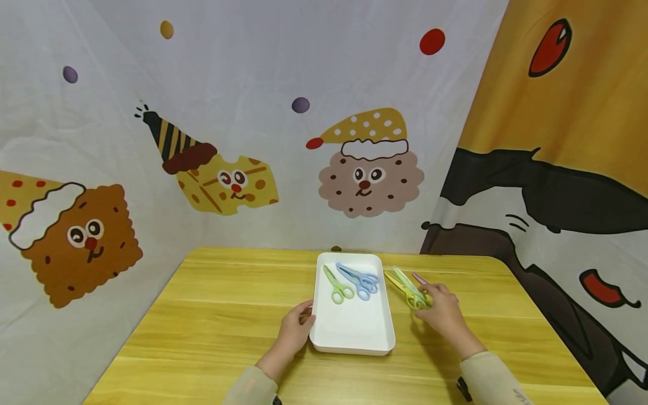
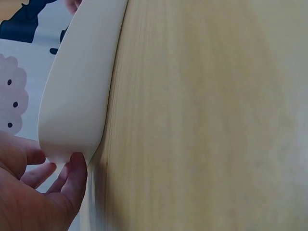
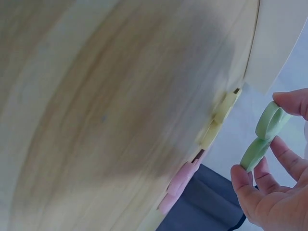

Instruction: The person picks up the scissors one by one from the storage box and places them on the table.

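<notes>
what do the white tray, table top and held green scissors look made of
White tray: probably moulded plastic, given smooth walls and rounded corners. Table top: streaky grain with soft sheen, so wood or laminate. Held green scissors: likely satin plastic, being smooth and evenly coloured.

High above, the head camera looks forward and down over tabletop (image 1: 223, 315), tray (image 1: 349, 332) and printed backdrop (image 1: 243, 67), the widest shot! Low and close, the left wrist's sideways view runs along the tray past the left hand (image 2: 43, 192), while the right wrist's tilted close-up shares the held green scissors (image 3: 253, 155) with the head view.
</notes>
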Demonstrator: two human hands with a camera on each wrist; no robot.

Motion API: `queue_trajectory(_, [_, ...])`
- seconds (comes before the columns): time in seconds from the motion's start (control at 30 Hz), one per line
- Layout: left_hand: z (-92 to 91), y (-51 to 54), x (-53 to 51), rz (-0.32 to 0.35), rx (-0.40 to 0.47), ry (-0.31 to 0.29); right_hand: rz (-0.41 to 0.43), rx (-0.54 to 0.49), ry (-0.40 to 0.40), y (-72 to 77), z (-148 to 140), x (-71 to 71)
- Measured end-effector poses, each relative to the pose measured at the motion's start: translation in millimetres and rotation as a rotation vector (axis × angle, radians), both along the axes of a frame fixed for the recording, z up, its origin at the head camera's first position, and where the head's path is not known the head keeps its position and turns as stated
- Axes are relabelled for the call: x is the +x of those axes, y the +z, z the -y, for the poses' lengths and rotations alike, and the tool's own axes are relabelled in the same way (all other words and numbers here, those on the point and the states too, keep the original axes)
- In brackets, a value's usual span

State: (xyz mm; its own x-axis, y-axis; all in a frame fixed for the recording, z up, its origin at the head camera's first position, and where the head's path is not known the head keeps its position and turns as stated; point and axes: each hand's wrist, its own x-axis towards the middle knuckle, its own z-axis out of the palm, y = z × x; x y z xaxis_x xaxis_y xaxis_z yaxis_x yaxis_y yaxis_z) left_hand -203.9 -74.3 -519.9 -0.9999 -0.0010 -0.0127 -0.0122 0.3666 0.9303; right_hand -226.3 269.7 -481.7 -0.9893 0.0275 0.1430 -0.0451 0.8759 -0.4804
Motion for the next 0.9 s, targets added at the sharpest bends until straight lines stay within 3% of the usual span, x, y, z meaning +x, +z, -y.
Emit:
queue_trajectory(0.63, [-0.3, 0.4, 0.0, -0.001, -0.002, 0.001, 0.023, -0.048, -0.013, 0.8, -19, 0.9])
queue_trajectory(0.9, [-0.5, 0.8, 1.0, -0.023, 0.008, -0.003, 0.023, -0.009, -0.039, 0.4, -29, -2.4])
